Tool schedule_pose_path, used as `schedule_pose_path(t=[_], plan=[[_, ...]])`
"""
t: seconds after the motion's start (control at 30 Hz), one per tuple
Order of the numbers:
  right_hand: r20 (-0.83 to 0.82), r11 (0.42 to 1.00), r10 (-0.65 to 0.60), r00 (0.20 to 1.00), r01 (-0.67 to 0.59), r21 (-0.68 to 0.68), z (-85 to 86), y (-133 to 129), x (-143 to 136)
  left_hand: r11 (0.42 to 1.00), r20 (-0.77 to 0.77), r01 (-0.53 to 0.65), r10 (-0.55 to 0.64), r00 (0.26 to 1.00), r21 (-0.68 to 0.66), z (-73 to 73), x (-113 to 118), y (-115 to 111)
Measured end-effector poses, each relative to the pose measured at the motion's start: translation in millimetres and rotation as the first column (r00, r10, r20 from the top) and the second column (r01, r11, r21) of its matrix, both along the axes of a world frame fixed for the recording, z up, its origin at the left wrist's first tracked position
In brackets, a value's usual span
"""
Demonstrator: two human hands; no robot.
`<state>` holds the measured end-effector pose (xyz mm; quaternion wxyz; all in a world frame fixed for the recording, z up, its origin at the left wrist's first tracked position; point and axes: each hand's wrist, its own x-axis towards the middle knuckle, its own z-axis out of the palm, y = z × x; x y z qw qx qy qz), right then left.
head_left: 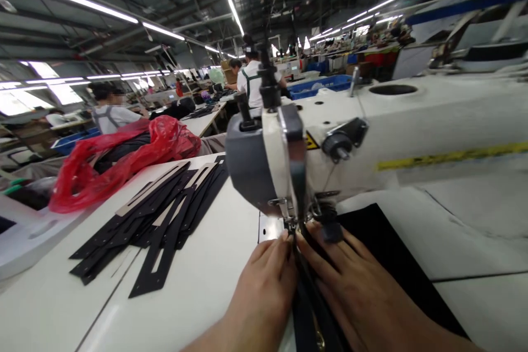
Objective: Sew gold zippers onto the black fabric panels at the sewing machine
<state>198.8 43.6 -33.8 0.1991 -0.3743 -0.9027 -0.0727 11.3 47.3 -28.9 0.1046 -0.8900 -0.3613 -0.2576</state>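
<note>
Head view: from where I'm standing, a person is working bare-handed at a white sewing machine [396, 121].
Black strip [304, 308]: it is lying between the hands, running up to the presser foot [292, 225]; a brassy metal bit [320, 339] is showing near its lower end.
Left hand [264, 283]: its fingers are bunching narrowly and pressing just beside the foot, likely for steering the edge.
Right hand [350, 275]: it is lying flatter, fingers slightly apart, partly over the black panel [385, 242], probably stopping any skew (whether it's pinching anything, I can't tell).
Slotted pieces [169, 236]: they are fanning loosely across the white tabletop [173, 324], presumably for easy reach.
Red plastic bag [169, 135]: it is gaping and holding dark material.
Blue crate [338, 83]: it is holding something pale, too small to identify.
</note>
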Motion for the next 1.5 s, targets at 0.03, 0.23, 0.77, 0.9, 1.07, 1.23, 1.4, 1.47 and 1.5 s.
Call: schedule_pose_path(t=[0.03,0.23,0.77,0.9,1.07,1.23,1.4,1.47,1.5], plan=[[-0.01,0.999,-0.014,1.0,0.014,-0.052,0.5,-1,-1,1.0,-0.014,0.009,-0.009,1.0,-0.007,-0.2,-2,0],[-0.138,0.966,-0.091,0.986,0.053,-0.253,6.9,-8,-5,0.999,-0.078,0.006,-0.009,0.997,-0.042,-1.4,-13,-3],[-0.123,0.996,-0.043,0.992,0.033,-0.081,3.8,-9,-5,0.997,-0.111,0.067,-0.062,0.992,0.04,2.3,-12,0],[-0.074,0.998,-0.021,0.997,0.025,0.054,-0.3,-6,-4,0.999,-0.07,0.024,-0.021,0.997,0.033,5.6,-4,-1],[0.068,0.986,0.037,0.997,-0.048,0.162,-1.1,-2,0,1.0,-0.031,-0.001,0.002,1.0,0.012,6.6,2,-1],[0.086,0.973,0.069,0.994,-0.086,0.216,2.5,-1,3,1.0,0.017,-0.019,0.018,1.0,0.008,5.2,5,-2],[0.117,0.974,0.065,0.991,-0.088,0.21,4.5,0,4,1.0,0.018,-0.015,0.015,1.0,-0.009,8.2,6,-4],[0.134,0.976,0.057,0.989,-0.084,0.203,5.0,0,4,0.999,0.008,-0.011,0.012,1.0,-0.042,8.7,6,-5],[0.144,0.978,0.055,0.988,-0.083,0.193,5.3,0,4,0.998,0.002,-0.011,0.011,1.0,-0.057,8.5,6,-5]])
